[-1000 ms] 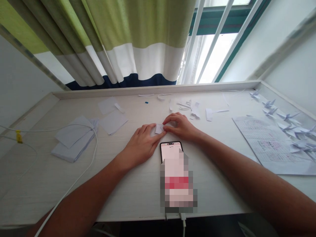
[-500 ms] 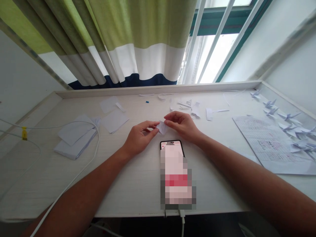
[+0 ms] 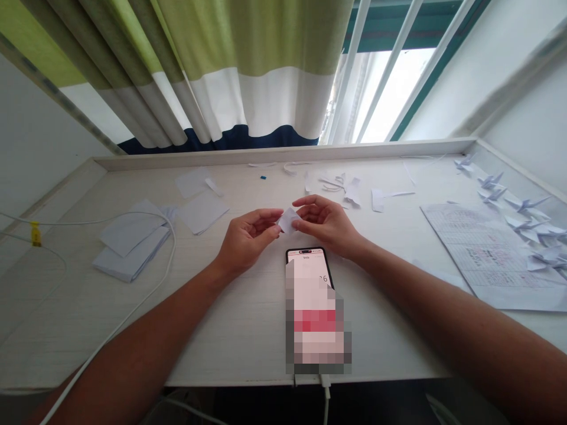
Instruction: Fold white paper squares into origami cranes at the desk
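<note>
Between my two hands, just above the white desk, is a small folded piece of white paper (image 3: 289,219), roughly diamond-shaped. My left hand (image 3: 252,239) pinches its left corner between thumb and fingers. On the opposite side, my right hand (image 3: 325,224) grips the paper with the thumb across its face. Directly below the hands lies a phone (image 3: 306,257) with its screen lit and mostly blurred out, a white cable plugged into its lower end.
Paper sheets (image 3: 133,242) lie at left, crossed by a white cable (image 3: 174,248). Cut paper scraps (image 3: 352,192) are scattered behind my hands. At right, several folded paper cranes (image 3: 491,188) stand beside and on a written sheet (image 3: 478,260). A raised rim (image 3: 266,152) borders the desk's back.
The folded paper has turned and now shows a flatter, diamond-like face, with my right thumb lying over it. My left fingers have shifted slightly along its edge. The view has tilted a little.
</note>
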`<state>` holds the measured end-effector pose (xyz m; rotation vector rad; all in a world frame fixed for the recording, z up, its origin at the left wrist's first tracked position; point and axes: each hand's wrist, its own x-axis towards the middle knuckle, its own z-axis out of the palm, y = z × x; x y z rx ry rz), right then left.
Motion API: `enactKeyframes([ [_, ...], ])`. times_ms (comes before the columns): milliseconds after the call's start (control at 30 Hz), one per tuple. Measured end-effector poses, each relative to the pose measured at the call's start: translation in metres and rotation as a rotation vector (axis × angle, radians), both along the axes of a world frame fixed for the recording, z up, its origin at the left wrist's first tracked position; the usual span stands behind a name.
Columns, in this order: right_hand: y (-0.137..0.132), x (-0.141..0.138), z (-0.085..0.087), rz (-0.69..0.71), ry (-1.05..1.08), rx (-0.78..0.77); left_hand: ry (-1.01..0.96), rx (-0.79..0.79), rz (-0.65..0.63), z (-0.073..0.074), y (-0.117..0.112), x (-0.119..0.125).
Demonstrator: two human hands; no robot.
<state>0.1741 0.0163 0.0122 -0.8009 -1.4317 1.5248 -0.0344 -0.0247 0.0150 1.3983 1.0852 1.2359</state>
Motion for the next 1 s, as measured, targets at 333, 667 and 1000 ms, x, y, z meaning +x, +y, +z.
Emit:
enactKeyframes([
  [333, -0.0035, -0.0066, 0.0015, 0.007, -0.007, -0.004, -0.019, -0.058, 0.042, -0.0001, 0.0013, 0.0058],
  [667, -0.0030, -0.0050, 0.0004, 0.001, 0.039, -0.005, -0.037, -0.090, 0.044, 0.0034, 0.0030, 0.0051],
  [1000, -0.0026, -0.0029, 0.0015, 0.028, 0.059, 0.008, -0.068, -0.173, 0.037, 0.0093, 0.0033, 0.0040],
])
